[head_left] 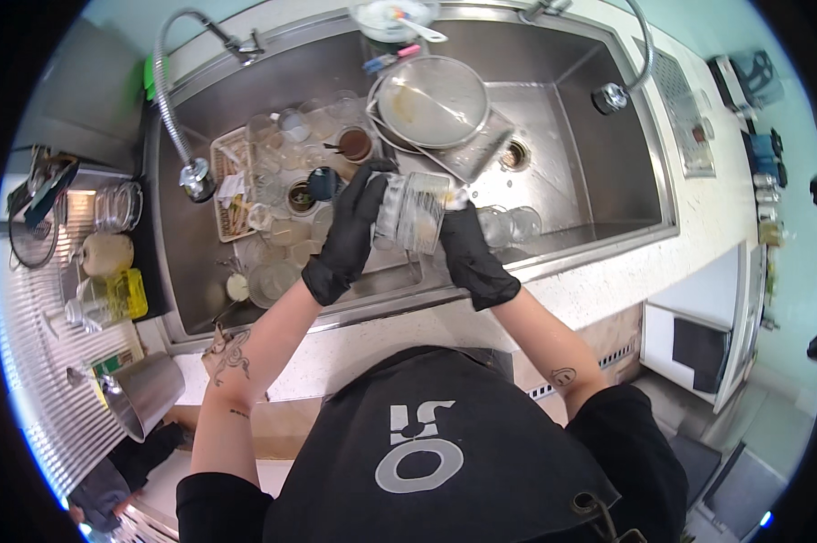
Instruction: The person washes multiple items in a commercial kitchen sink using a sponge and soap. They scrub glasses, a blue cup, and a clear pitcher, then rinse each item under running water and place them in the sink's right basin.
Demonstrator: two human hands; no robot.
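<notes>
Both my hands wear black gloves and meet over the divider between two sink basins. A clear ribbed glass (412, 214) lies tilted on its side between them, wet and whitish. My left hand (350, 231) is closed around its left end. At the other end is my right hand (475, 257), fingers closed by the glass, with a small white and yellowish piece at its fingertips that I cannot make out. Just left of my left hand, used glasses (282, 231) crowd the left basin, among them a cup of brown liquid (353, 143).
A large round pan (433, 101) rests on a metal tray (481, 149) behind the glass. Clear glasses (508, 225) lie in the right basin near its drain (514, 156). Spray faucets (197, 179) hang over both basins. A beige basket (234, 185) holds scraps at the left.
</notes>
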